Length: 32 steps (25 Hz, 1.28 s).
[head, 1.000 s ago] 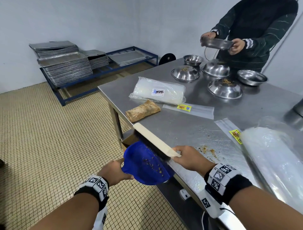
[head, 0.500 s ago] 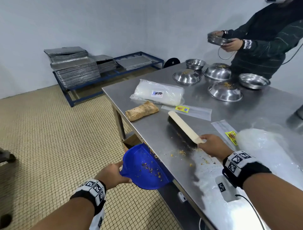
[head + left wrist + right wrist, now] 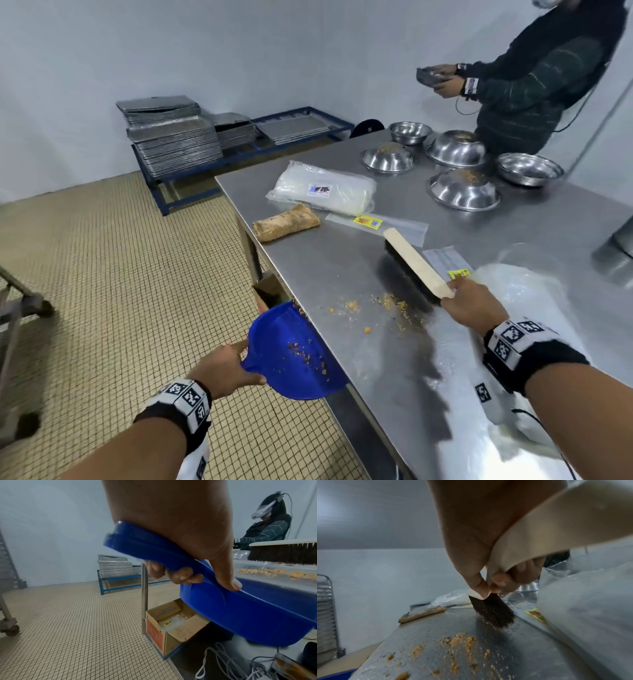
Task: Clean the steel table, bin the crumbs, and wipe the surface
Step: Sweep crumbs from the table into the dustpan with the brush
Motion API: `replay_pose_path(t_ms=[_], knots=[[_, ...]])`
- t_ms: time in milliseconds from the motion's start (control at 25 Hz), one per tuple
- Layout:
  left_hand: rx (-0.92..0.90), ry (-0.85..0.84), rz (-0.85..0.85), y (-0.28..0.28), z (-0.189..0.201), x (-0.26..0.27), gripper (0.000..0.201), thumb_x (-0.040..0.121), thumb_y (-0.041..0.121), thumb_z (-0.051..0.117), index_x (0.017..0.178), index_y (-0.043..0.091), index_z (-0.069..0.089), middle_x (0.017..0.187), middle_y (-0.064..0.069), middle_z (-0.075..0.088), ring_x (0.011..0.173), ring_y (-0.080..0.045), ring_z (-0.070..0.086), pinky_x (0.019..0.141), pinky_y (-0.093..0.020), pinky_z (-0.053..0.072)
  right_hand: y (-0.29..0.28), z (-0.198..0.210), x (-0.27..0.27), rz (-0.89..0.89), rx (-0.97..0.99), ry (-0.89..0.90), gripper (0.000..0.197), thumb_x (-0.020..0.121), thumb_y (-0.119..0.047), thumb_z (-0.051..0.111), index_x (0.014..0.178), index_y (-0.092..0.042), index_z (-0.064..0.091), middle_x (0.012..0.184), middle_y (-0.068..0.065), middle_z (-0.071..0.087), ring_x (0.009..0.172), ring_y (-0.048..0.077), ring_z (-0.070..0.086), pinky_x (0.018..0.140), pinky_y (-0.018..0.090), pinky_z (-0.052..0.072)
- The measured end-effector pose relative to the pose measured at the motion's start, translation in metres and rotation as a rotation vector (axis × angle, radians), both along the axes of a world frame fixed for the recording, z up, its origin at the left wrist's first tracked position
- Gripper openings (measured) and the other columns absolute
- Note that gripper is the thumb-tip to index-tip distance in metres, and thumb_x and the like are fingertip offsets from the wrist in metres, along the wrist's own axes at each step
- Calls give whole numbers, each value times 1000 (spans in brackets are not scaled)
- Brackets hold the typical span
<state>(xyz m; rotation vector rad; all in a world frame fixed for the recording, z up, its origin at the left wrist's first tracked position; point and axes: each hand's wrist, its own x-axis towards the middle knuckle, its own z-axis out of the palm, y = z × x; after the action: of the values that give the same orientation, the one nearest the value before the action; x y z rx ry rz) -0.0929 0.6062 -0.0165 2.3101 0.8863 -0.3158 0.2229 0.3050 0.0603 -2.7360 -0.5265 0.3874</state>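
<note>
Blue dustpan [image 3: 294, 356], left hand [image 3: 224, 368] clenching it, touches table edge [image 3: 329, 346]; right hand [image 3: 474, 303] grasps brush [image 3: 412, 263].

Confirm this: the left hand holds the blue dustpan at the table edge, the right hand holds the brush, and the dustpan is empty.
Not empty. The head view shows crumbs lying in the blue dustpan. The rest stands: the left hand holds it at the table edge, the right hand holds the brush.

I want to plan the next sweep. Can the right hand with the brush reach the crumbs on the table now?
Probably yes. The right hand holds the brush just behind the crumbs, and the bare steel table between them and the blue dustpan looks free.
</note>
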Motion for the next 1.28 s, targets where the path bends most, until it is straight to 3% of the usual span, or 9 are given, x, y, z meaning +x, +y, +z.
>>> replay_pose_path(t_ms=[240,360,480,760,880,960,1120,1200,1280], knots=[[-5,-9,-19,2,1,-3,84,69,51,79,143,35,41,54,11,61,51,1,56,58,-20,42,3,-16,-23,26,-56,28,37,87,-18,57,122,-5,60,114,19,66,105,35,60,86,33,48],[-4,-11,-25,3,-1,-4,85,69,51,80,143,34,42,56,10,62,53,1,56,59,-20,42,15,-17,-50,88,16,54,33,86,-16,60,118,-9,64,111,16,68,102,32,62,75,28,44],[-8,-22,-28,3,-4,-3,82,68,50,81,140,32,46,56,11,59,51,1,54,58,-20,43,28,-14,-81,148,126,106,34,85,-11,61,119,-13,66,105,14,71,87,25,65,66,23,39],[14,-29,-43,-2,-10,-7,86,64,57,80,139,35,46,59,11,60,56,-2,55,60,-23,43,64,-24,-145,294,116,224,39,89,-17,59,128,-22,59,108,3,70,73,13,61,56,18,43],[31,-26,-73,-3,-10,-8,85,66,57,78,140,33,46,57,11,57,55,-2,53,58,-23,41,72,-26,-161,353,112,256,40,90,-18,57,130,-23,58,111,4,70,78,15,64,64,23,49],[26,-27,-76,-3,-11,-9,86,66,57,78,141,31,44,60,9,59,57,-3,55,59,-22,42,71,-27,-163,349,120,269,40,90,-18,57,130,-23,58,112,3,69,80,15,66,66,23,51],[7,-38,-72,-6,-14,-12,88,68,55,79,144,28,42,69,9,65,66,-2,61,67,-23,47,51,-23,-140,202,182,240,39,89,-15,60,128,-21,60,98,4,71,56,9,57,48,21,44],[2,-45,-67,-8,-15,-13,87,68,54,80,142,30,43,72,9,67,70,-3,64,71,-25,51,33,-19,-122,117,213,175,36,87,-13,60,123,-16,63,96,9,71,64,17,62,58,29,51],[1,-48,-67,-10,-15,-13,86,67,55,79,141,31,44,68,9,65,66,-4,62,69,-25,51,13,-14,-102,39,163,83,33,87,-14,57,119,-14,64,102,14,70,85,28,67,72,34,53]])
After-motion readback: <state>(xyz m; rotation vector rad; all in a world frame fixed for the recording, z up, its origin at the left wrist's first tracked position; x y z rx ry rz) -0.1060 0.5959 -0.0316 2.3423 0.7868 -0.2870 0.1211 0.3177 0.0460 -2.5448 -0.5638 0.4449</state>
